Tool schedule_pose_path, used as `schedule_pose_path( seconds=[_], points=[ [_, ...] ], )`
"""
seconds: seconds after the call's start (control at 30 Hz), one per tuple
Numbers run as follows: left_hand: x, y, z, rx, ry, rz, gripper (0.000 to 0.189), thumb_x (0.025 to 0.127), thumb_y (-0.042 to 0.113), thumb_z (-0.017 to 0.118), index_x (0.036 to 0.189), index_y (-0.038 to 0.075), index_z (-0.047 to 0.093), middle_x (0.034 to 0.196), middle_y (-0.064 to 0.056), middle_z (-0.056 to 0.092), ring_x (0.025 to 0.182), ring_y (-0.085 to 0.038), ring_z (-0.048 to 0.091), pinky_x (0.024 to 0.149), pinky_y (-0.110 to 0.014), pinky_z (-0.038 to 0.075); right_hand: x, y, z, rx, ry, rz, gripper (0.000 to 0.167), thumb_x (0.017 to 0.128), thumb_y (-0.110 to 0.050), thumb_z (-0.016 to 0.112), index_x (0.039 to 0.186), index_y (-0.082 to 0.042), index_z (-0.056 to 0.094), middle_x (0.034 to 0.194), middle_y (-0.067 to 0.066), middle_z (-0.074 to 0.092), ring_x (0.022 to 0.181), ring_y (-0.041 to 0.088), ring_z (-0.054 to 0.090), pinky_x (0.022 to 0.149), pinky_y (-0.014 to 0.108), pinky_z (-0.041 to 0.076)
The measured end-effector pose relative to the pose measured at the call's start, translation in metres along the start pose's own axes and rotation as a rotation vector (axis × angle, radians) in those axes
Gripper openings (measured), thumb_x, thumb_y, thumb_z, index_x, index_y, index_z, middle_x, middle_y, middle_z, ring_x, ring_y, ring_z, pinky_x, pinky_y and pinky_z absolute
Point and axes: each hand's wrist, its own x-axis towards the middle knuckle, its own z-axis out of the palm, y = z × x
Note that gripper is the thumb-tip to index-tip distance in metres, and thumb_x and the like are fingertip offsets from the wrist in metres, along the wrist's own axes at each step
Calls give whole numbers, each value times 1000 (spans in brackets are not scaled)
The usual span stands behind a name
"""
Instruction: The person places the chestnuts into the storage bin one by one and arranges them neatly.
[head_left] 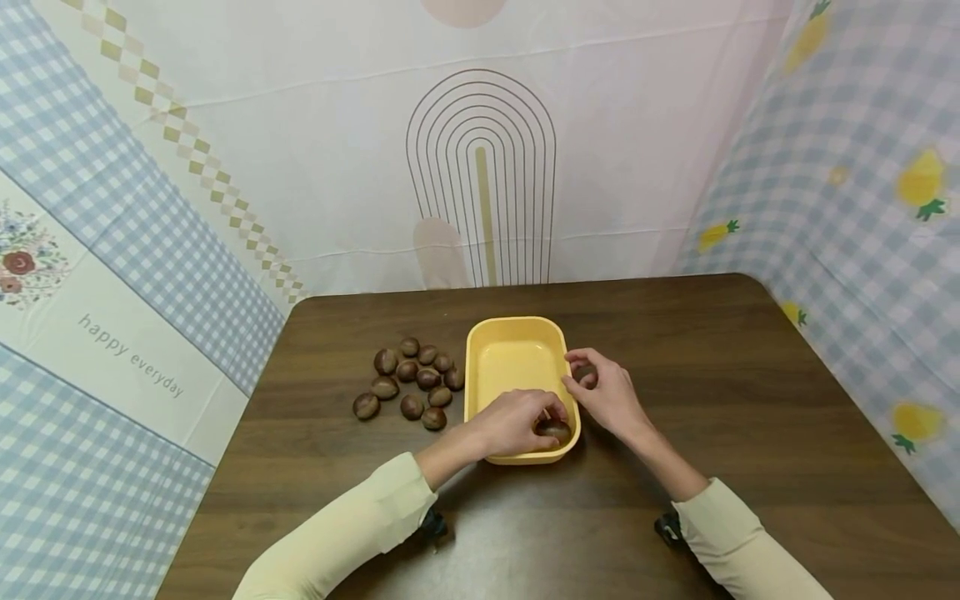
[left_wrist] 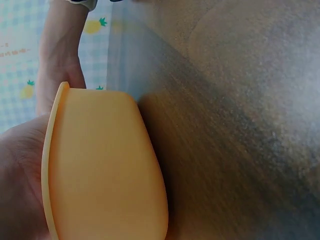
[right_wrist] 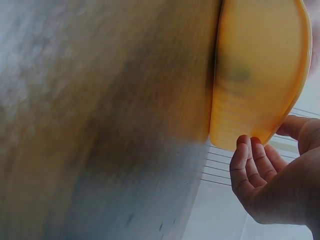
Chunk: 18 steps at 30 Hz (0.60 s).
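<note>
A yellow rectangular tray (head_left: 517, 329) stands on the dark wooden table. My left hand (head_left: 513, 422) reaches over its near left side and holds a brown chestnut (head_left: 553, 430) in the near right corner, thumb and fingers curled about it. At the tray's right rim, my right hand (head_left: 609, 396) holds another chestnut (head_left: 587, 376) between thumb and fingers, outside the tray. The right wrist view shows the curled fingers (right_wrist: 242, 165) close by the tray wall (right_wrist: 255, 75), with that chestnut hidden. In the left wrist view the tray's side (left_wrist: 105, 165) covers most of the left hand.
Several loose chestnuts (head_left: 428, 379) lie in a group on the table, left of the tray. The wooden table (head_left: 712, 367) runs back to a patterned cloth (head_left: 637, 167), with checked cloth at both sides.
</note>
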Motion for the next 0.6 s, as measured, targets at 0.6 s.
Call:
schedule_pose_path(
  seconds=[0.6],
  points=[
    [0,-2,-1,-21,-69,-13,25,98,29,81,119,17,74,103,9,75,91,-3,67,82,-19,51,0,1,1,10,-2,-4,34,95,-2,78,127,0,68,110,15,71,81,22,66,71,25,53]
  ],
)
